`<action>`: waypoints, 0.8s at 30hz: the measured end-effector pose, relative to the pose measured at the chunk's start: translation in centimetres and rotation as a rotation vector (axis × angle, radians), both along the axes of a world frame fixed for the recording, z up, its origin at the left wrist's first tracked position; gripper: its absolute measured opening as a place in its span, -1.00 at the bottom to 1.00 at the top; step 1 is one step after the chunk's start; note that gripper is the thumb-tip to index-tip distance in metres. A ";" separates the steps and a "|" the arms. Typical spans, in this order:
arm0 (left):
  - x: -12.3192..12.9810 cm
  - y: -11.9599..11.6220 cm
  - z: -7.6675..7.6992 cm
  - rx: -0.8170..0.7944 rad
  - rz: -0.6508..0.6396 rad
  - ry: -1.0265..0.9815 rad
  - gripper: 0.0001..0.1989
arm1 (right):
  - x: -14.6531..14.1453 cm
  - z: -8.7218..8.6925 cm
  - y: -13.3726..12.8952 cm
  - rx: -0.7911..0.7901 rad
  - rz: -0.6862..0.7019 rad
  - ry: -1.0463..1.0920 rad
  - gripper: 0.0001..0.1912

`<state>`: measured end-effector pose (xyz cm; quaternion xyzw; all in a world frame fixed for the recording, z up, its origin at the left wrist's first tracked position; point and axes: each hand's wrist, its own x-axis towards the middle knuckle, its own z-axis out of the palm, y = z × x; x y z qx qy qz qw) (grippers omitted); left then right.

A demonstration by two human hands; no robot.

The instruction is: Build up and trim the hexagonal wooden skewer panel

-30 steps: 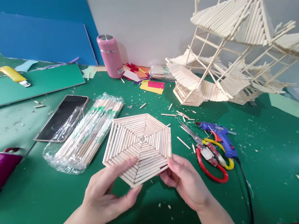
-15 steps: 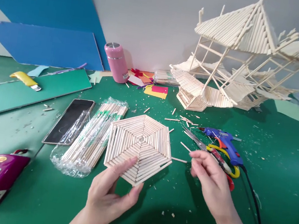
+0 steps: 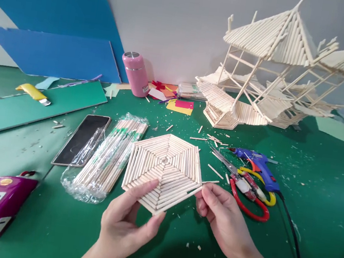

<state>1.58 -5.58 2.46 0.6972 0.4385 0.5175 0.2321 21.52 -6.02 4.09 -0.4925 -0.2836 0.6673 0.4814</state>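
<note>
Half closed, the left hand (image 3: 121, 228) grips the hexagonal stick panel (image 3: 167, 162) between the hands, presumably steadying it; the right hand (image 3: 222, 215) apparently pinches a short stick (image 3: 194, 190) at its nearest corner. Glue gun (image 3: 265, 172) lies beyond, within reach.

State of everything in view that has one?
Stick panel: held by left hand
Right hand: at panel's right corner, grip unclear
Phone: screen dark, partly under plastic
Stick bundle: in clear plastic
Flask: standing, lid on
Glue gun: lying, on/off unclear
Scissors: lying, blade opening unclear
Yellow cutter: lying across green board's edge
Stick model: standing
Power strip: on/off unclear
</note>
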 end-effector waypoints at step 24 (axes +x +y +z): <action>1.2 -0.5 1.7 0.232 0.007 0.248 -0.59 | -0.3 -0.3 -0.8 -0.078 0.054 0.189 -0.73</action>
